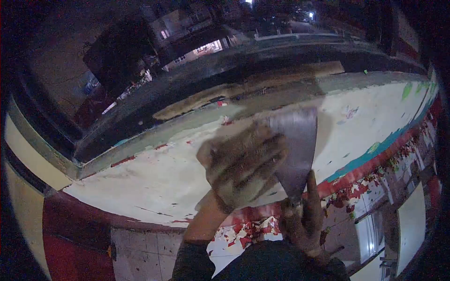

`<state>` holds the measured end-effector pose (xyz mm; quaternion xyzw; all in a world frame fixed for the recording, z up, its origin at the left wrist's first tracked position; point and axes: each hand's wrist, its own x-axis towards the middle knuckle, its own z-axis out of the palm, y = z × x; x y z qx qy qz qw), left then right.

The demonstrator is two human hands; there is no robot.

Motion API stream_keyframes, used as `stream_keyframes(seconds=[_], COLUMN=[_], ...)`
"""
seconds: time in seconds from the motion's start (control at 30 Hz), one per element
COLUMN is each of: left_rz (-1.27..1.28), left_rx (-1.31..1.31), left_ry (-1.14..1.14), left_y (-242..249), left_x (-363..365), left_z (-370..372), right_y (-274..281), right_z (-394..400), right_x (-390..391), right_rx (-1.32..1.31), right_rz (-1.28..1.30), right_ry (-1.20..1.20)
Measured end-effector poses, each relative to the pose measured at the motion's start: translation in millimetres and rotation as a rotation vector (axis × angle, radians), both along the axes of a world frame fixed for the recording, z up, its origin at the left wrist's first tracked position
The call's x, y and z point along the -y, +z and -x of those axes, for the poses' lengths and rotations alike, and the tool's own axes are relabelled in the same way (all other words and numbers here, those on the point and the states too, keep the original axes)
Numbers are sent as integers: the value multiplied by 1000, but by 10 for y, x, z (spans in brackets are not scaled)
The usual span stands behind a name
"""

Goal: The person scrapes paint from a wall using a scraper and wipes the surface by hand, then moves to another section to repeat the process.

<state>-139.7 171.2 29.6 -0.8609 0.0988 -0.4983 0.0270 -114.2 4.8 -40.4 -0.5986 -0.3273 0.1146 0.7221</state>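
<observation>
My right hand [303, 227] is wrapped round the handle of a paint scraper [297, 143], whose wide metal blade points away from me over the white ledge [173, 171]. Most of the handle is hidden in the grip. Just left of the blade is my left hand [243, 164], back up and slightly smeared by motion. Its fingers stretch out to the right, with the fingertips right at the blade's left edge. The ledge's surface is patchy, with bits of green and red paint and a teal and red strip [363, 161] along its near edge.
Red and white paint flakes [246, 234] lie below the ledge, with more over the tiled floor [145, 243]. A brownish worn strip [197, 104] runs along the dark outer sill. Beyond it are a dark outdoor space and a lit building [206, 48].
</observation>
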Motion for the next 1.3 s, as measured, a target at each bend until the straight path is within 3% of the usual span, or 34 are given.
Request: stream_keyframes(seconds=[0.2, 0.33, 0.4, 0.47, 0.5, 0.53, 0.57, 0.6, 0.63, 0.67, 0.7, 0.8, 0.9, 0.93, 1.0, 1.17, 1.3], left_rz=[108, 40, 93, 792, 1434, 1530, 1221, 576, 228, 132, 104, 49, 55, 136, 58, -44, -48], left_rx=[-59, -17, -69, -209, -303, -306, -271, -170, -81, -54, -46, -5, -21, -85, -77, 13, 26], left_ry=[-71, -83, 24, -469, -1043, -1093, -854, -299, -72, -26, -13, -1, -11, -37, 47, -29, 35], left_y=[-159, -201, -212, -233, -212, -215, -229, -242, -208, -169, -138, -119, -101, -117, -123, -77, -69], left_x=[-32, -137, -246, -285, -295, -315, -325, -362, -408, -437, -451, -456, -495, -501, -449, -551, -492], left_z=[5, 155, 236, 325, 353, 355, 373, 408, 426, 418, 419, 451, 474, 481, 515, 491, 508], right_y=[19, -111, 38, 47, 54, 47, 17, -10, -10, 4, 14, 117, 130, 102, 52, 50, 35], right_z=[-12, 92, 83, 124, 137, 164, 200, 224, 234, 240, 242, 334, 342, 364, 397, 425, 485], right_x=[-42, -98, -201, -246, -272, -286, -287, -296, -337, -388, -416, -346, -397, -393, -406, -431, -423], right_rx=[11, -25, -76, 29, 87, 44, 6, -39, 4, 42, 88, -170, 44, 48, 69, 7, -89], right_rz=[0, 57, 101, 104, 98, 105, 111, 122, 87, 58, 27, 70, 124, 103, 53, 79, -18], right_ry=[7, 41, 141, 139, 136, 144, 152, 161, 153, 144, 138, 237, 150, 136, 112, 92, 114])
